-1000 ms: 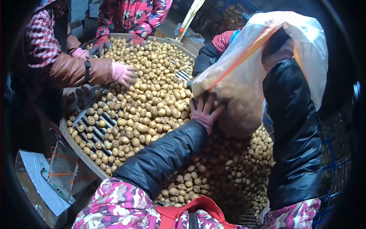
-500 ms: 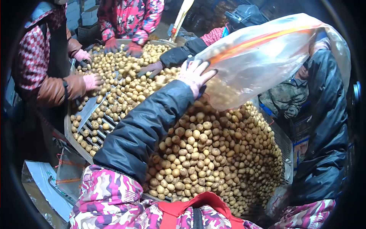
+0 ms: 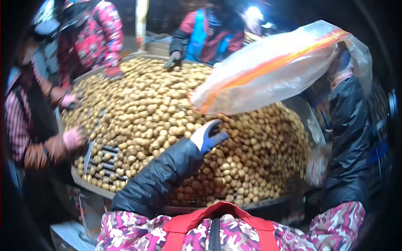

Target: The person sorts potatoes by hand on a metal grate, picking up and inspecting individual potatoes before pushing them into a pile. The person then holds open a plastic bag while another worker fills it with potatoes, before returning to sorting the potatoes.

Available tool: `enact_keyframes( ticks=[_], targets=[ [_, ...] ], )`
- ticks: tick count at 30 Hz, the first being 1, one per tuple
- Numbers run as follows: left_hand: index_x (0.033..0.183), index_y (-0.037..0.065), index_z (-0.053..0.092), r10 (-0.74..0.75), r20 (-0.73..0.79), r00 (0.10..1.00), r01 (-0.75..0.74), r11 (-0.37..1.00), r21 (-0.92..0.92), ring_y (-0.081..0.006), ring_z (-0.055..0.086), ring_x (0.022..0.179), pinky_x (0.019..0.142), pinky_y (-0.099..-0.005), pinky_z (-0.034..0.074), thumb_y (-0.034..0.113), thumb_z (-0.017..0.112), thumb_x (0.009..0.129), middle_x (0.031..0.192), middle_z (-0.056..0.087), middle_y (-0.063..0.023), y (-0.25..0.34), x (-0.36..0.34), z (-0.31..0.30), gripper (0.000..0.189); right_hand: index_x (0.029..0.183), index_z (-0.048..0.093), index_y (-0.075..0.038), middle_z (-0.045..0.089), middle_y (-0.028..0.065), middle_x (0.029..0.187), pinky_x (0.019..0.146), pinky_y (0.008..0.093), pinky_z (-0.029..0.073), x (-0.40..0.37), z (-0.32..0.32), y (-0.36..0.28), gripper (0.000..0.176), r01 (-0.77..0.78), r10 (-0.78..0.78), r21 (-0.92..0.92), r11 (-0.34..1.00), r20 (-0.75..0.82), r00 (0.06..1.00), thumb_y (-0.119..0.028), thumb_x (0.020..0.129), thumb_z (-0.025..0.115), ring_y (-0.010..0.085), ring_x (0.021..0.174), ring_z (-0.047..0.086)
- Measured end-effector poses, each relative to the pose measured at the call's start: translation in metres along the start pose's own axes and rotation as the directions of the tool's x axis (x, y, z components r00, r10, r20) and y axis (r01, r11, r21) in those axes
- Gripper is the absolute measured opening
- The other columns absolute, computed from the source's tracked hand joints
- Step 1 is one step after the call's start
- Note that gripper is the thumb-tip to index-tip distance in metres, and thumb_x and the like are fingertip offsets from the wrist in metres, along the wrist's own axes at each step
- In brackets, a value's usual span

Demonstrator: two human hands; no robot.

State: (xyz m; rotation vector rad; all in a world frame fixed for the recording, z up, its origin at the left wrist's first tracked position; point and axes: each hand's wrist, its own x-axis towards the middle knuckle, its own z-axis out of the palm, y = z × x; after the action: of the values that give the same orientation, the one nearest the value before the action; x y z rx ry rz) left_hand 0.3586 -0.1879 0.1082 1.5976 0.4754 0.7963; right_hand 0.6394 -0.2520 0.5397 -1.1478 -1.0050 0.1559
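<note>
My left hand [image 3: 208, 137], in a white and blue glove, reaches over the potatoes [image 3: 251, 159], its fingers apart and nothing in them. Just beyond its fingertips hangs the mouth of a clear plastic bag [image 3: 268, 67] with an orange stripe. My right hand [image 3: 342, 69] is raised at the upper right and grips the far end of this bag, which partly covers the fingers. The bag looks thin and slack over the heap. Beneath both arms the potatoes lie piled on a wide, metal-edged sorting table [image 3: 98, 190].
Co-workers stand at the left and the far side, with gloved hands [image 3: 73, 138] at the potatoes. Dark rollers [image 3: 108, 161] show at the table's left. A pale upright post [image 3: 141, 25] rises behind. Plastic sheeting [image 3: 73, 234] lies at the lower left.
My left hand has come off the bag and moved down, opening. The bag's mouth has lifted and flattened, and potatoes now cover more of the table. The view has shifted.
</note>
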Motion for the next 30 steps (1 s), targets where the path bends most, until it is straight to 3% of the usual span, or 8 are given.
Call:
enact_keyframes(
  ticks=[3,4,5,6,9,20,28,30],
  targets=[
    [0.165,0.022,0.021,-0.404,0.372,0.835,0.548,0.662,-0.511,-0.0281,0.040,0.148,0.105,-0.0478,0.046,0.042,0.067,0.099,0.163,0.037,-0.0049,0.036,-0.021,0.081,0.082,0.141,0.052,-0.007,0.058,0.0086,0.139,0.108,0.0370,0.047,-0.144,-0.119,0.031,0.042,-0.253,-0.079,0.469,0.846,0.581,0.810,-0.033,0.112,0.039,0.0221,0.125,0.056],
    [0.165,0.027,0.021,-0.402,0.394,0.826,0.562,0.639,-0.526,-0.0241,0.041,0.147,0.106,-0.0493,0.044,0.034,0.064,0.102,0.164,0.035,0.0004,0.019,-0.008,0.095,0.076,0.144,0.051,-0.006,0.058,0.0086,0.135,0.108,0.0387,0.047,-0.174,-0.165,0.044,0.044,0.105,-0.089,-0.018,0.994,0.400,0.912,-0.034,0.111,0.042,0.0226,0.124,0.055],
    [0.163,0.020,0.027,0.051,0.562,0.825,0.034,0.990,-0.140,-0.0240,0.044,0.144,0.108,-0.0445,0.043,0.024,0.061,0.104,0.161,0.039,-0.0035,-0.018,0.010,0.101,0.068,0.145,0.048,-0.008,0.056,0.0060,0.137,0.110,0.0379,0.045,-0.213,-0.167,0.091,0.044,-0.261,0.289,0.263,0.929,-0.076,0.954,-0.036,0.112,0.036,0.0212,0.126,0.054],
    [0.163,0.020,0.027,0.063,0.629,0.775,0.024,0.991,-0.130,-0.0240,0.044,0.144,0.108,-0.0445,0.043,0.024,0.061,0.104,0.161,0.039,-0.0035,-0.052,0.026,0.139,0.068,0.145,0.048,-0.007,0.058,0.0063,0.132,0.110,0.0360,0.044,-0.261,-0.178,0.119,0.046,-0.305,0.142,0.475,0.825,0.348,0.927,-0.038,0.112,0.037,0.0208,0.123,0.055],
    [0.163,0.019,0.028,0.088,0.805,0.587,0.001,0.994,-0.110,-0.0240,0.044,0.144,0.108,-0.0442,0.043,0.023,0.061,0.104,0.160,0.040,-0.0038,-0.051,0.010,0.218,0.067,0.141,0.053,-0.003,0.057,0.0128,0.141,0.110,0.0364,0.044,-0.339,-0.197,0.121,0.044,-0.282,0.282,0.071,0.957,0.003,0.959,-0.033,0.108,0.052,0.0234,0.127,0.055],
    [0.162,0.017,0.030,-0.018,0.984,0.175,0.073,0.997,0.006,-0.0238,0.044,0.144,0.109,-0.0430,0.044,0.022,0.060,0.104,0.160,0.041,-0.0051,-0.005,0.027,0.524,0.065,0.140,0.054,-0.004,0.059,0.0125,0.138,0.109,0.0377,0.046,-0.489,-0.371,0.170,0.045,-0.310,0.070,0.754,0.579,0.333,0.940,-0.034,0.106,0.055,0.0234,0.126,0.057],
    [0.161,0.016,0.032,-0.048,0.995,-0.086,0.097,0.994,0.056,-0.0237,0.044,0.144,0.109,-0.0421,0.044,0.020,0.060,0.105,0.159,0.041,-0.0060,0.006,-0.028,0.670,0.063,0.151,0.046,-0.018,0.057,0.0067,0.144,0.102,0.0356,0.054,-0.567,-0.555,0.019,0.054,-0.086,0.710,0.728,0.680,-0.624,0.326,-0.049,0.107,0.051,0.0237,0.128,0.058],
    [0.160,0.015,0.033,-0.036,0.979,-0.201,0.109,0.992,0.059,-0.0237,0.044,0.144,0.109,-0.0419,0.044,0.020,0.060,0.105,0.159,0.042,-0.0063,-0.002,-0.075,0.694,0.062,0.159,0.034,-0.019,0.052,0.0063,0.149,0.106,0.0356,0.050,-0.592,-0.593,0.073,0.064,0.232,0.410,0.855,0.465,-0.440,0.799,-0.039,0.105,0.061,0.0204,0.133,0.051]
  ],
)
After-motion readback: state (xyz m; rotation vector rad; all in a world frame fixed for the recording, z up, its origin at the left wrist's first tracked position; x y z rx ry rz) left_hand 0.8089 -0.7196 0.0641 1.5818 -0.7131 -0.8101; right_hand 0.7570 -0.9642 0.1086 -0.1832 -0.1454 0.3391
